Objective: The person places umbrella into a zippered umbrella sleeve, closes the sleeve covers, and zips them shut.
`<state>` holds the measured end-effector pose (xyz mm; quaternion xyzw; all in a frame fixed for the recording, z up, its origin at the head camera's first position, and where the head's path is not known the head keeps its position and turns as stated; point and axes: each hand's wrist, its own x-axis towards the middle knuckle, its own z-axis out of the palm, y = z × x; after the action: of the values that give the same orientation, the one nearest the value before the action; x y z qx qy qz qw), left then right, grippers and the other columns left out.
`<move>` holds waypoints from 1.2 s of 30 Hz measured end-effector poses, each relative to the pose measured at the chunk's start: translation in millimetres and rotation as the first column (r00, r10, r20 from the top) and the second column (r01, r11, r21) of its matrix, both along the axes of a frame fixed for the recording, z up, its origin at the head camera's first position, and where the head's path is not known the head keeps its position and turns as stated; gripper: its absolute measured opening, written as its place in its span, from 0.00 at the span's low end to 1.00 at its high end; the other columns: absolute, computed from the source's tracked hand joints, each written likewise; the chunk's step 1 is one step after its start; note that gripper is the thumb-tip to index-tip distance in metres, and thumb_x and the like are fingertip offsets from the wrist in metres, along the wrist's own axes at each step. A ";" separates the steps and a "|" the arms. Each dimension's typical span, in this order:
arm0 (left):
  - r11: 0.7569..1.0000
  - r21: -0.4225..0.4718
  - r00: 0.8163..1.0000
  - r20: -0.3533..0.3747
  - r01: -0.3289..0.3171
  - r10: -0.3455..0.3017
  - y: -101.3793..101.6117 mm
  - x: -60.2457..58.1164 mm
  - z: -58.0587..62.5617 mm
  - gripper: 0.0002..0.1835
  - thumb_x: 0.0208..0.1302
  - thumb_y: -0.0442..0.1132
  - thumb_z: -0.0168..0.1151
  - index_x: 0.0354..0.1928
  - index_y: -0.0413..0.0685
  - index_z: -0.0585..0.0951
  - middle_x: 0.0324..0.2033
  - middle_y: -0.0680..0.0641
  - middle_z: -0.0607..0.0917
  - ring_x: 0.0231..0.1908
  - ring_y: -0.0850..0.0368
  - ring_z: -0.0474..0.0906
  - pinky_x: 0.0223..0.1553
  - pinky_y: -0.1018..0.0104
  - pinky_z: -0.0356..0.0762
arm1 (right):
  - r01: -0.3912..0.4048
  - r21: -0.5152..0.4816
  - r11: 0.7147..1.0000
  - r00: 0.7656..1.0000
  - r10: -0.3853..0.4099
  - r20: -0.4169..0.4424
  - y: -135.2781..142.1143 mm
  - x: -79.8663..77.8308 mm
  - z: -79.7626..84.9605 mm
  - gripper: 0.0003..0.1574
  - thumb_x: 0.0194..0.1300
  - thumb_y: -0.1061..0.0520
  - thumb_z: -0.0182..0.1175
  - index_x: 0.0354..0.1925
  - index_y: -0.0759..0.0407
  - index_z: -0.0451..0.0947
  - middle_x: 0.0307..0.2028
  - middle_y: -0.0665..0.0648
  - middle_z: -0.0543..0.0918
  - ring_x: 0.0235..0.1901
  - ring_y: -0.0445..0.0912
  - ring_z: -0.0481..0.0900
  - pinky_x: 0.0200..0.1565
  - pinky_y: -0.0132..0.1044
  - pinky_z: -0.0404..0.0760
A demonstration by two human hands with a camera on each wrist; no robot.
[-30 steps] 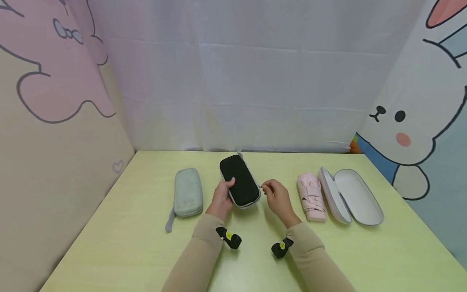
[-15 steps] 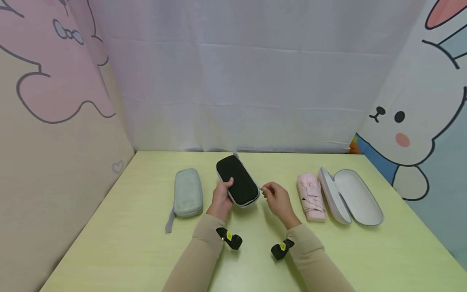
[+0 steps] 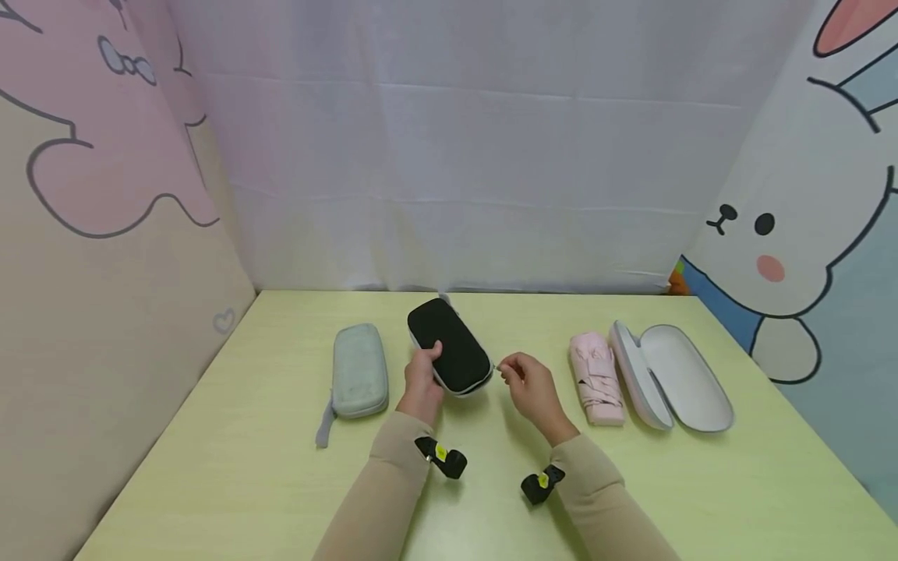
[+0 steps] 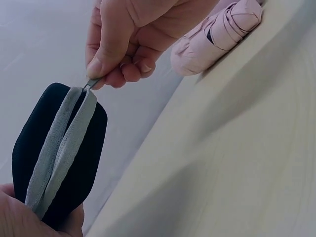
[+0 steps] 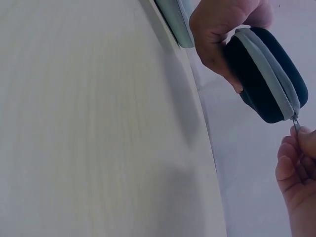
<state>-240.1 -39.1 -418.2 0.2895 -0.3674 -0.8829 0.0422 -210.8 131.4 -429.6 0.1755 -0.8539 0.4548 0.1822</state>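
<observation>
Above the middle of the table, my left hand [image 3: 423, 386] grips a black zippered case [image 3: 450, 345] with a grey zip band, its thumb across the top face. The case is tilted. My right hand [image 3: 532, 389] pinches the zipper pull [image 4: 90, 84] at the case's near right corner between thumb and forefinger. In the left wrist view the grey zip tape [image 4: 61, 143] shows a narrow gap along the near end. The right wrist view shows the slider [image 5: 295, 118] at the corner, with the pull stretched toward my fingertips. What is inside the case cannot be seen.
A pale green zippered case [image 3: 360, 370] with a grey strap lies left on the yellow table [image 3: 210, 483]. To the right are a folded pink umbrella [image 3: 597, 379] and an opened hard case [image 3: 686, 378] with a white inside. A white cloth [image 3: 477, 156] hangs behind.
The black case and my left thumb have shifted slightly left. My right hand has followed a little to the left and down, still pinching the zipper pull.
</observation>
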 end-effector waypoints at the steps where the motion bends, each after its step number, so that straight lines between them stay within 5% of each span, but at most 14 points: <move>1: 1.000 0.008 1.000 -0.001 -0.005 0.005 -0.4 -0.2 -0.3 0.26 0.58 0.29 0.60 0.57 0.29 0.66 0.53 0.37 0.75 0.50 0.49 0.72 0.55 0.62 0.66 | -0.009 0.008 1.000 1.000 0.009 -0.016 -0.3 1.0 0.1 0.03 0.62 0.67 0.59 0.30 0.64 0.77 0.23 0.52 0.77 0.24 0.44 0.74 0.27 0.35 0.73; 6: 0.999 0.053 1.000 0.007 -0.002 0.002 -1.1 0.0 -2.9 0.25 0.59 0.29 0.59 0.58 0.30 0.66 0.54 0.38 0.74 0.51 0.50 0.71 0.56 0.62 0.65 | -0.017 0.025 1.000 0.999 0.018 -0.036 -0.4 3.3 -0.7 0.03 0.62 0.67 0.58 0.31 0.65 0.77 0.23 0.52 0.76 0.23 0.44 0.74 0.26 0.35 0.73; 17: 0.987 0.108 0.992 -0.030 0.122 -0.119 -3.4 3.6 -5.5 0.31 0.51 0.31 0.62 0.59 0.34 0.68 0.54 0.38 0.74 0.51 0.48 0.72 0.52 0.58 0.70 | 0.090 -0.124 0.988 0.980 -0.066 0.187 6.4 -6.7 1.3 0.06 0.65 0.64 0.56 0.32 0.68 0.77 0.25 0.58 0.78 0.23 0.43 0.74 0.25 0.31 0.73; 27: 0.991 0.132 0.998 -0.052 -0.028 0.035 0.9 1.0 -2.6 0.28 0.49 0.27 0.65 0.55 0.29 0.71 0.52 0.37 0.76 0.47 0.49 0.75 0.48 0.58 0.73 | 0.073 -0.106 0.992 0.980 -0.052 0.191 5.1 -7.1 4.8 0.06 0.65 0.66 0.56 0.32 0.68 0.77 0.24 0.59 0.79 0.23 0.42 0.73 0.26 0.31 0.74; 36: 0.985 0.160 0.996 -0.056 -0.065 0.075 4.3 0.0 -1.7 0.29 0.50 0.27 0.64 0.57 0.29 0.69 0.54 0.37 0.75 0.48 0.50 0.74 0.49 0.59 0.72 | 0.083 -0.079 0.993 0.986 -0.070 0.152 3.3 -4.6 5.5 0.05 0.64 0.65 0.56 0.31 0.66 0.77 0.24 0.58 0.79 0.25 0.47 0.76 0.27 0.33 0.74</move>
<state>-240.1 -34.7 -419.9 0.2772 -0.2846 -0.9156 0.0614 -215.4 134.7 -424.1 0.1001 -0.8510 0.4953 0.1428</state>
